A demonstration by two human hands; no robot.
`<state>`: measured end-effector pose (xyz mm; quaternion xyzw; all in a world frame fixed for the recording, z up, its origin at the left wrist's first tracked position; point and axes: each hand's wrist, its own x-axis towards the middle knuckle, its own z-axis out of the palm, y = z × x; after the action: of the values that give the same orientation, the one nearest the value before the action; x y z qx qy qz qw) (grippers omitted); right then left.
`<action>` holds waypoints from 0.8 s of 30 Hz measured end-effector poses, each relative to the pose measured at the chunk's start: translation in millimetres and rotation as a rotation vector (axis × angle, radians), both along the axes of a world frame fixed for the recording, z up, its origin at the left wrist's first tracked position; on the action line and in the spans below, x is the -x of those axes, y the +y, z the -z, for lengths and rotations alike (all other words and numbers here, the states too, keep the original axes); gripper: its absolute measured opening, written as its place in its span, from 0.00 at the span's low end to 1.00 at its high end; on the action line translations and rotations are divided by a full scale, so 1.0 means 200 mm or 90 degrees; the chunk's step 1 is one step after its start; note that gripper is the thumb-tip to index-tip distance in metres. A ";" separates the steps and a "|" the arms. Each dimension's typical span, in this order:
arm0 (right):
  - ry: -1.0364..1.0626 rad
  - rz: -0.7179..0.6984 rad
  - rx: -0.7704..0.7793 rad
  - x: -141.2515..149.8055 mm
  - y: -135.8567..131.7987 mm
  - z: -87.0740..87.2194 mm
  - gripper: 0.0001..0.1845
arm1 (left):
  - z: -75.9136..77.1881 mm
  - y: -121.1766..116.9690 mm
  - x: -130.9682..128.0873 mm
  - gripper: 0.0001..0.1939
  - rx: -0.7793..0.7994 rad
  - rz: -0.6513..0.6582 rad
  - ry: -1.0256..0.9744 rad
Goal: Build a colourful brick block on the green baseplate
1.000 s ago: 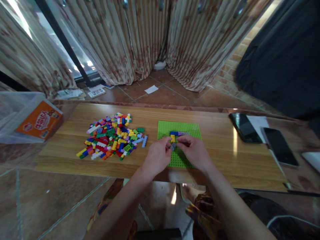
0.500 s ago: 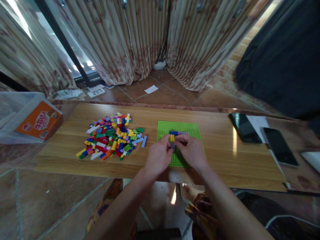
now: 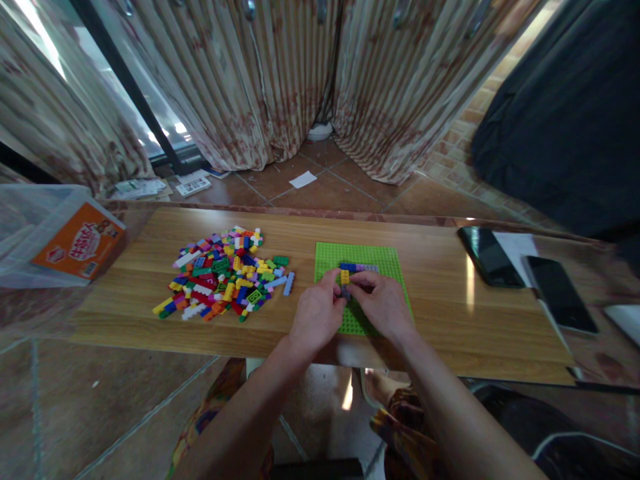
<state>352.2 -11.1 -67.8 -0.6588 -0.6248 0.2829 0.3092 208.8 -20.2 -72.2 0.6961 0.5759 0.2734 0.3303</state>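
A green baseplate lies on the wooden table. On it stands a small build with a blue brick, a purple brick and a yellow brick. My left hand and my right hand meet over the plate's near half. Both pinch a small grey brick between their fingertips, just below the yellow brick. A heap of several loose coloured bricks lies to the left of the plate.
Two dark phones lie on the table's right end beside white paper. A clear plastic box with an orange leaflet stands at the far left. Curtains hang behind; a dark cloth is at the right.
Both hands have drawn slightly closer together and shifted a little toward the build with the grey brick between them. Nothing else moved.
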 end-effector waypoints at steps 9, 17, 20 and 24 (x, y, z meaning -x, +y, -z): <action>0.015 0.006 0.024 0.00 0.01 0.00 0.04 | 0.01 -0.02 0.00 0.13 -0.047 0.007 0.023; -0.013 0.008 0.024 0.01 0.03 -0.01 0.06 | 0.06 -0.05 0.00 0.09 -0.187 0.068 0.156; -0.018 0.000 0.018 0.01 0.03 -0.01 0.06 | 0.06 -0.05 0.00 0.10 -0.212 0.080 0.191; -0.027 -0.001 0.023 0.01 0.03 -0.02 0.06 | 0.06 -0.06 -0.01 0.10 -0.225 0.075 0.208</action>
<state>351.2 -6.0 -64.1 -0.6700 -0.6263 0.2803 0.2835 210.9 -32.1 -84.8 0.8103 0.5235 0.2339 0.1208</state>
